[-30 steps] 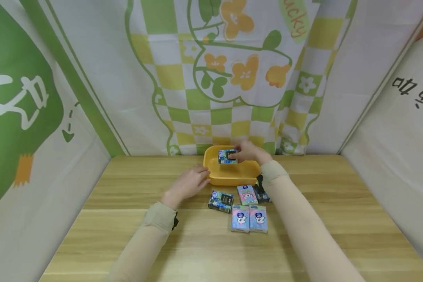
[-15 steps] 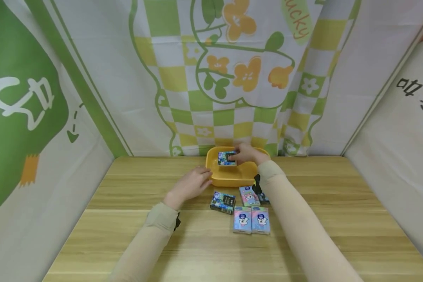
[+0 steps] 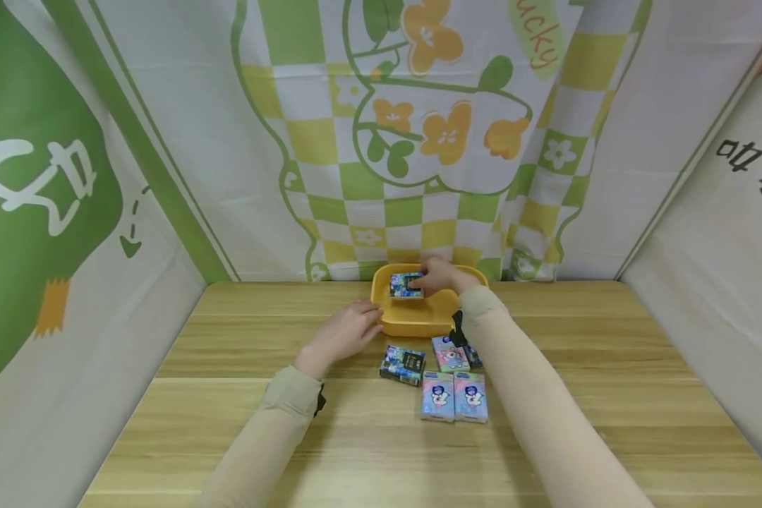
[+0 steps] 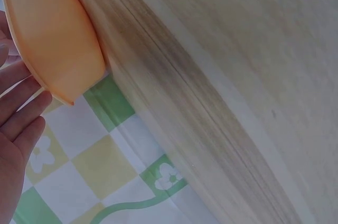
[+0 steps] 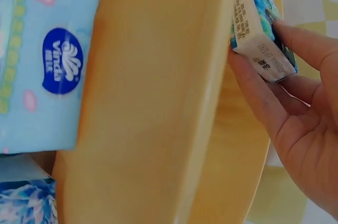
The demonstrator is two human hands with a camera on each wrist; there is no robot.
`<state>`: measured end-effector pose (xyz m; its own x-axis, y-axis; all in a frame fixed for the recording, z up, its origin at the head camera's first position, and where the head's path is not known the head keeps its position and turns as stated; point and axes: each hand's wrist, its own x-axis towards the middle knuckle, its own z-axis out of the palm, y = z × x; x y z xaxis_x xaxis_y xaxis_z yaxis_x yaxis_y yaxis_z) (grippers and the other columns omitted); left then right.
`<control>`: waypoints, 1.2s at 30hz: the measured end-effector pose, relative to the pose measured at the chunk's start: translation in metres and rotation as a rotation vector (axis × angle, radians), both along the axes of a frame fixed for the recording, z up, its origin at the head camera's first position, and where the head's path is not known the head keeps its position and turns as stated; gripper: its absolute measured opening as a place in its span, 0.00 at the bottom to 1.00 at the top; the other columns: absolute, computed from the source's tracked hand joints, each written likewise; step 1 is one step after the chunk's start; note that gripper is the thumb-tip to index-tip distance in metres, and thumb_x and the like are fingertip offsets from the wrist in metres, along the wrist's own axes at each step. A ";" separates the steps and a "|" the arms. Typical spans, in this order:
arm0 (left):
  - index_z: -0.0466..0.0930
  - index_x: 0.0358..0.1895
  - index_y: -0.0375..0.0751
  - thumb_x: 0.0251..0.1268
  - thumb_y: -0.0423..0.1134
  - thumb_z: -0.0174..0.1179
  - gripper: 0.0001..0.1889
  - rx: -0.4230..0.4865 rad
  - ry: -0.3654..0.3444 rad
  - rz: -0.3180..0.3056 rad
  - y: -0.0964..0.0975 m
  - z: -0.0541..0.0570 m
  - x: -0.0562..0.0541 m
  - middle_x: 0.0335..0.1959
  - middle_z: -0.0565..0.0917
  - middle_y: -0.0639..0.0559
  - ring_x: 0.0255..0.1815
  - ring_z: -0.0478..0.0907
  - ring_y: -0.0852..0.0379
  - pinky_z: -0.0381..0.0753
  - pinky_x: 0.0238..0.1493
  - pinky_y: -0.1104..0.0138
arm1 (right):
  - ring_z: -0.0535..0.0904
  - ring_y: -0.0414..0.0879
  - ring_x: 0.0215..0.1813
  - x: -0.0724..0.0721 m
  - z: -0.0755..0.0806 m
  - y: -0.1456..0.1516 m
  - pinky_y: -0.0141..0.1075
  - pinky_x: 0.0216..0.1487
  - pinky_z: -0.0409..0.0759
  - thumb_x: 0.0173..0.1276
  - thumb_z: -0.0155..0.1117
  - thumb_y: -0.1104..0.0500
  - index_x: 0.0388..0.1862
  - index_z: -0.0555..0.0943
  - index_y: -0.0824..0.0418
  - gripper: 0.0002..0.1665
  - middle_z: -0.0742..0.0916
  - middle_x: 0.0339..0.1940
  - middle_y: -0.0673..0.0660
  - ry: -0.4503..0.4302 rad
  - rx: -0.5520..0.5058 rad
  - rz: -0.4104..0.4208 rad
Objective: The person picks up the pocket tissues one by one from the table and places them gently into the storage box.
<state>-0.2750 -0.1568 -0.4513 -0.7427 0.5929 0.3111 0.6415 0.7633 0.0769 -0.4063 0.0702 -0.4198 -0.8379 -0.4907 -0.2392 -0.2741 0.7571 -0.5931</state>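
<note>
My right hand (image 3: 441,275) pinches a blue floral tissue pack (image 3: 405,285) over the inside of the yellow plastic basket (image 3: 413,328). In the right wrist view, the thumb and fingers hold that pack by its end, with its pale printed side showing. My left hand (image 3: 346,330) touches the basket's left rim, its fingers nearly straight in the left wrist view. Another blue floral tissue pack (image 3: 402,365) lies on the table in front of the basket. Beside it are pink-and-blue tissue packs, one (image 3: 449,353) behind two side by side (image 3: 437,396).
A further dark tissue pack (image 3: 473,355) is partly hidden by the right sleeve. The wooden table (image 3: 228,416) ends at a checked curtain (image 3: 419,212) right behind the basket. White printed cloth walls stand at both sides.
The right hand and its tissue pack have shifted slightly left and lower within the basket. The left hand stays at the rim. The whole head view has moved a little.
</note>
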 end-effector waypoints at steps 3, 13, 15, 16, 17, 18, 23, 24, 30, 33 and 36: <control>0.79 0.54 0.32 0.68 0.41 0.57 0.18 0.004 0.008 -0.002 0.000 0.000 0.000 0.53 0.81 0.40 0.56 0.78 0.46 0.71 0.67 0.55 | 0.86 0.49 0.38 0.000 -0.001 -0.002 0.42 0.49 0.84 0.68 0.62 0.50 0.45 0.81 0.67 0.20 0.87 0.27 0.57 -0.022 0.000 -0.012; 0.79 0.55 0.33 0.68 0.42 0.57 0.19 0.002 0.007 0.007 0.000 0.001 0.002 0.53 0.81 0.41 0.56 0.78 0.47 0.70 0.68 0.56 | 0.85 0.50 0.42 -0.005 -0.011 -0.007 0.42 0.53 0.83 0.68 0.61 0.49 0.47 0.81 0.66 0.21 0.87 0.32 0.60 -0.085 -0.009 -0.013; 0.79 0.55 0.33 0.68 0.42 0.57 0.19 0.002 0.004 0.008 0.001 0.001 0.002 0.53 0.81 0.41 0.56 0.78 0.47 0.70 0.68 0.56 | 0.85 0.49 0.42 -0.006 -0.011 -0.007 0.40 0.52 0.83 0.68 0.61 0.48 0.44 0.81 0.65 0.20 0.88 0.32 0.59 -0.089 -0.011 -0.002; 0.79 0.55 0.33 0.68 0.42 0.56 0.19 0.002 0.004 0.008 0.001 0.001 0.003 0.53 0.81 0.41 0.56 0.78 0.47 0.69 0.68 0.56 | 0.85 0.48 0.40 -0.012 -0.017 -0.005 0.39 0.49 0.84 0.67 0.61 0.46 0.43 0.82 0.65 0.22 0.87 0.30 0.58 -0.085 -0.025 0.023; 0.79 0.55 0.33 0.68 0.42 0.56 0.18 0.001 0.006 0.009 0.001 0.002 0.003 0.53 0.81 0.41 0.56 0.78 0.47 0.69 0.68 0.56 | 0.85 0.47 0.39 -0.013 -0.017 -0.005 0.39 0.48 0.84 0.67 0.61 0.46 0.42 0.82 0.64 0.21 0.87 0.29 0.57 -0.093 -0.027 0.026; 0.79 0.54 0.33 0.68 0.42 0.56 0.18 0.001 0.007 0.009 0.001 0.002 0.003 0.53 0.81 0.42 0.56 0.78 0.47 0.69 0.68 0.56 | 0.85 0.47 0.39 -0.013 -0.017 -0.005 0.39 0.48 0.84 0.67 0.61 0.45 0.41 0.82 0.64 0.21 0.87 0.29 0.57 -0.097 -0.026 0.030; 0.79 0.54 0.32 0.68 0.41 0.57 0.18 0.004 0.005 0.010 0.000 0.002 0.003 0.53 0.81 0.41 0.56 0.78 0.47 0.69 0.68 0.56 | 0.85 0.50 0.42 -0.002 -0.009 -0.009 0.42 0.53 0.83 0.70 0.58 0.49 0.43 0.81 0.64 0.18 0.87 0.31 0.59 -0.111 0.007 0.006; 0.79 0.54 0.32 0.68 0.41 0.57 0.18 0.005 0.002 0.010 0.000 0.002 0.003 0.53 0.81 0.41 0.56 0.78 0.47 0.69 0.68 0.56 | 0.85 0.50 0.43 -0.001 -0.009 -0.009 0.42 0.53 0.82 0.70 0.58 0.50 0.44 0.81 0.64 0.18 0.87 0.32 0.60 -0.107 0.010 0.002; 0.79 0.55 0.31 0.68 0.41 0.57 0.18 0.012 -0.008 0.005 0.001 0.002 0.003 0.54 0.81 0.40 0.56 0.78 0.46 0.70 0.67 0.54 | 0.85 0.53 0.46 0.001 -0.013 -0.012 0.43 0.55 0.82 0.72 0.56 0.53 0.51 0.77 0.68 0.20 0.87 0.36 0.62 -0.104 -0.007 -0.008; 0.79 0.55 0.31 0.68 0.41 0.56 0.19 0.015 -0.011 0.003 0.001 0.002 0.003 0.54 0.81 0.40 0.56 0.78 0.46 0.71 0.67 0.54 | 0.84 0.53 0.47 0.000 -0.015 -0.012 0.42 0.54 0.82 0.71 0.57 0.54 0.55 0.75 0.70 0.22 0.87 0.40 0.63 -0.120 -0.016 -0.011; 0.78 0.55 0.31 0.68 0.41 0.56 0.19 0.017 -0.014 0.007 0.001 0.001 0.002 0.54 0.81 0.40 0.57 0.77 0.46 0.70 0.68 0.55 | 0.84 0.51 0.49 -0.001 -0.017 -0.013 0.41 0.54 0.82 0.70 0.59 0.54 0.56 0.75 0.69 0.23 0.86 0.45 0.62 -0.109 -0.002 -0.008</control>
